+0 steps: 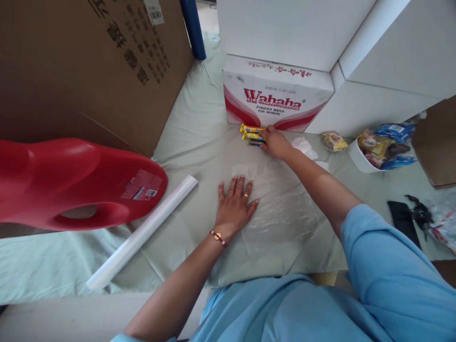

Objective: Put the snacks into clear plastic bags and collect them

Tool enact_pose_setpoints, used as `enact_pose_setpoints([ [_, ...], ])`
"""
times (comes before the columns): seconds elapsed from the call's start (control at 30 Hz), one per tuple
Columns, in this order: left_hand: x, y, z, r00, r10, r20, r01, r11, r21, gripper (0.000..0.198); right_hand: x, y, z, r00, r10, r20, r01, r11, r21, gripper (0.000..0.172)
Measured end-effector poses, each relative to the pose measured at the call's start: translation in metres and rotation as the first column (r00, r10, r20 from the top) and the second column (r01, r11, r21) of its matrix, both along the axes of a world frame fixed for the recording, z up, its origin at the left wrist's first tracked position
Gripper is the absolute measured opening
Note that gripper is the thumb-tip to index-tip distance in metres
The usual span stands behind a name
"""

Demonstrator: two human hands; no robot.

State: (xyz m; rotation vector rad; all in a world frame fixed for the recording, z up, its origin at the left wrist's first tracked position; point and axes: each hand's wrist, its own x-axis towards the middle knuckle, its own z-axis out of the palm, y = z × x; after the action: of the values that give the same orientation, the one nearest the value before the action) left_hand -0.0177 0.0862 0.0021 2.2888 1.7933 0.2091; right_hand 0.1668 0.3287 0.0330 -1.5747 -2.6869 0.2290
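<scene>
My left hand (233, 206) lies flat, fingers spread, on a clear plastic sheet or bag (281, 213) that rests on the pale green cloth. Farther off, my right hand (276, 142) closes over the right ends of a few slim wrapped snack sticks (252, 136), mostly yellow with one darker. The sticks lie side by side at the foot of a white and red Wahaha water carton (276, 97). My fingers cover their right ends. Just right of that hand is a crumpled white tissue-like piece (305, 148).
At left are a red plastic jug (81, 175), a large brown carton (89, 71) and a white roll (142, 232). White boxes (285, 28) stand behind. On the right are a white tub (363, 156) of wrapped snacks, a yellow packet (334, 141) and a black phone-like object (403, 223).
</scene>
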Motion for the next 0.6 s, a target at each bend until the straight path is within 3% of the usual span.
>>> enact_pose_setpoints([
  [0.13,0.0,0.0,0.002,1.0,0.002,-0.003,-0.002,1.0,-0.009,0.066,-0.003,0.001,0.005,0.997,0.081,0.007,-0.081,0.997,0.006,0.047],
  [0.3,0.0,0.001,0.002,1.0,-0.002,-0.004,0.002,1.0,-0.026,0.066,-0.012,0.023,0.014,0.997,0.032,0.067,-0.027,0.997,-0.075,0.079],
  [0.47,0.0,0.0,0.001,1.0,0.0,0.0,0.0,1.0,-0.026,0.066,-0.016,0.017,0.027,0.957,0.009,0.289,0.033,0.989,-0.141,0.053],
  [0.6,0.0,0.0,0.0,1.0,-0.005,-0.001,0.005,1.0,-0.023,0.066,-0.003,-0.012,0.028,0.933,0.011,0.361,0.01,0.998,-0.056,0.039],
])
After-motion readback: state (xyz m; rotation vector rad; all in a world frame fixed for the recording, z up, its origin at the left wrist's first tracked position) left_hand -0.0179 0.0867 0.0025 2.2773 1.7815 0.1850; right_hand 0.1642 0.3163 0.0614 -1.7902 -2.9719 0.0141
